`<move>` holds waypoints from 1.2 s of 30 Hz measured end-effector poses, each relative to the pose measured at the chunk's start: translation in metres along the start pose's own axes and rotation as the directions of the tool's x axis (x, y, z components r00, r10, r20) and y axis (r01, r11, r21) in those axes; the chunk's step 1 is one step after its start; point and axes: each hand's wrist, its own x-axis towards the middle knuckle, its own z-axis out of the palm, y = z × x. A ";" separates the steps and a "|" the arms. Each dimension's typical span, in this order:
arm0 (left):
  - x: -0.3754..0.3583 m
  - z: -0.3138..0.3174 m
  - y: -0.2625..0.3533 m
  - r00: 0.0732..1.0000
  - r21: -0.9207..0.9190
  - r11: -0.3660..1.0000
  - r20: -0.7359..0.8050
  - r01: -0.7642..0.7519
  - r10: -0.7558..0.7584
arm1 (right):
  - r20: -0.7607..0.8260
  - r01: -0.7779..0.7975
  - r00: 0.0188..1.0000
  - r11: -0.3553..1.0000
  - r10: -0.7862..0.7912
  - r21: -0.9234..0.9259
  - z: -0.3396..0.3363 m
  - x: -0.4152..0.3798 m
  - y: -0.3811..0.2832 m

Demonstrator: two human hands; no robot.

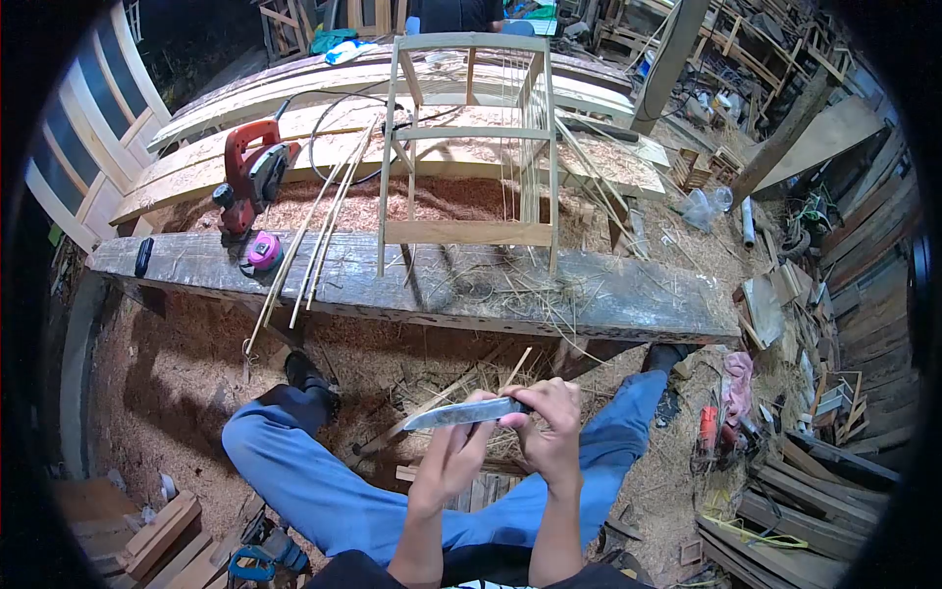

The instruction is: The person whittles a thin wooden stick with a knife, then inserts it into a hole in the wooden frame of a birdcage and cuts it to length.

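Above the shavings-covered floor (186,393), the right hand (551,427) grips the knife (456,414) by its handle, the left hand (454,461) curls behind the blade (its pinch, I cannot tell), so 1 slip could cut fingers.

Blue trousers (324,481), silver-grey blade (461,414) on my feed.
From here I pick out an orange-red planer (253,172) with black parts, a bright pink tape measure (263,251), a grey bench (343,270) streaked darker, a pale tan frame (469,234), reddish-tan shavings (196,363) and a light pink cloth (738,383).
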 end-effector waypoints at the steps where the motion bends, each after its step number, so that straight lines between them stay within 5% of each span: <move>1: -0.001 -0.004 0.007 0.996 0.293 0.956 0.076 0.013 -0.037 | -0.012 -0.005 1.000 1.000 0.005 -0.024 -0.002 0.000 0.001; 2: 0.000 -0.005 0.015 0.986 0.559 0.829 0.138 0.001 -0.094 | -0.024 -0.011 1.000 0.999 0.010 -0.048 -0.004 0.000 0.002; 3: 0.002 -0.003 0.022 0.986 0.559 0.829 0.140 0.000 -0.095 | -0.025 -0.013 1.000 0.999 0.011 -0.049 -0.006 -0.001 0.006; 5: 0.008 0.003 0.031 0.983 0.279 0.944 -0.008 0.179 -0.184 | -0.070 -0.042 0.997 0.994 0.035 -0.097 -0.008 -0.004 0.016; 12: 0.013 0.003 0.024 0.990 0.234 0.962 -0.018 0.143 -0.143 | -0.102 -0.074 0.993 0.987 0.060 -0.139 -0.008 -0.009 0.022; 14: 0.012 -0.001 0.049 0.950 -0.013 0.951 0.055 0.310 -0.309 | -0.203 -0.207 0.968 0.929 0.149 -0.306 -0.019 -0.013 0.033; 16: 0.006 -0.012 0.057 0.962 -0.021 0.963 0.048 0.269 -0.268 | -0.438 -0.435 0.852 0.853 0.286 -0.289 -0.037 -0.023 0.063; 19: 0.000 -0.032 0.070 0.965 -0.189 0.947 0.018 0.259 -0.261 | -0.549 -0.463 0.799 0.834 0.246 -0.299 -0.074 -0.030 0.079; 29: 0.013 -0.003 0.050 0.970 -0.146 0.959 -0.005 0.242 -0.245 | -0.090 -0.119 0.990 0.984 0.107 -0.136 -0.011 0.000 0.004; 36: 0.008 -0.006 0.033 0.982 -0.032 0.982 -0.027 0.188 -0.189 | -0.027 -0.038 0.999 0.998 0.037 -0.059 0.007 0.003 -0.018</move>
